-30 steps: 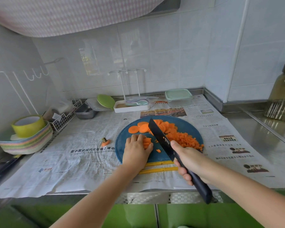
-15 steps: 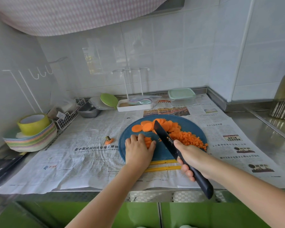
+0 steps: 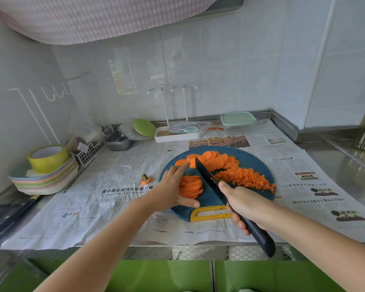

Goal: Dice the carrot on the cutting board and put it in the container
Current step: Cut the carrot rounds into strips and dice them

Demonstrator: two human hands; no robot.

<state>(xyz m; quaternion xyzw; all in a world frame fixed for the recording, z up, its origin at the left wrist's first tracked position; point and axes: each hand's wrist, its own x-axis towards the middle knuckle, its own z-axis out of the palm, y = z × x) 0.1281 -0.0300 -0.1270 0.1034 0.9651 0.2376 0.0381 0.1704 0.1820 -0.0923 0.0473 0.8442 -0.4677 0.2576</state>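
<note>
A round blue cutting board (image 3: 255, 163) with a yellow handle lies on newspaper. On it are a fan of carrot rounds (image 3: 215, 160) at the back, a pile of diced carrot (image 3: 247, 180) on the right, and a stack of carrot strips (image 3: 190, 187) near the front left. My left hand (image 3: 173, 187) lies open beside the strips, fingers straight and touching their left side. My right hand (image 3: 243, 204) grips the black knife (image 3: 209, 180), whose blade runs just right of the strips. A lidded clear container (image 3: 238, 122) stands at the back.
A carrot top (image 3: 145, 179) lies on the newspaper left of the board. Stacked plates with a yellow-green bowl (image 3: 47, 165) sit far left. A wire basket (image 3: 91, 148), metal tray (image 3: 118, 141), white rack tray (image 3: 177, 134) and green scoop (image 3: 143, 128) line the back wall.
My left hand has lifted off the carrot strips and opened beside them, so the strips now show. The knife has shifted slightly right of the strips.
</note>
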